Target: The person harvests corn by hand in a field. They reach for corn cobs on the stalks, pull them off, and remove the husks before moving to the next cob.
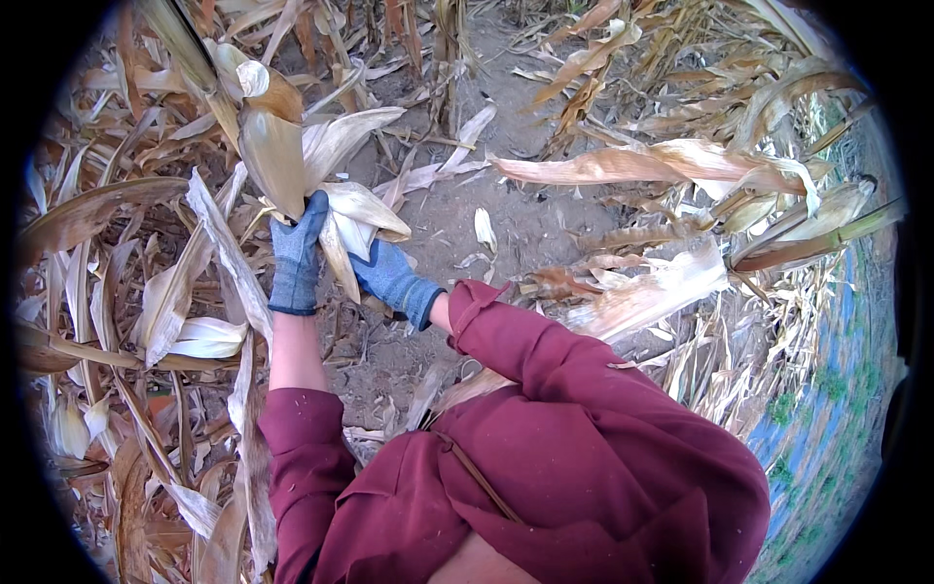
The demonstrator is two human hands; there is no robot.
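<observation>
A dry maize ear in its husk hangs beside a maize stalk at the upper left. My left hand, in a blue-grey knit glove, grips the lower end of this ear with the thumb raised along its side. Pale husk leaves spread out to the right of the ear. Among them, my right hand, gloved the same way, is closed on the husk leaves; its fingertips are partly hidden behind them. No bare kernels show.
Dry maize stalks and leaves crowd the left side. To the right, a long dry leaf and another husked ear on a slanting stalk reach inward. Bare soil with a loose husk piece lies between. Blue strips with green plants line the far right.
</observation>
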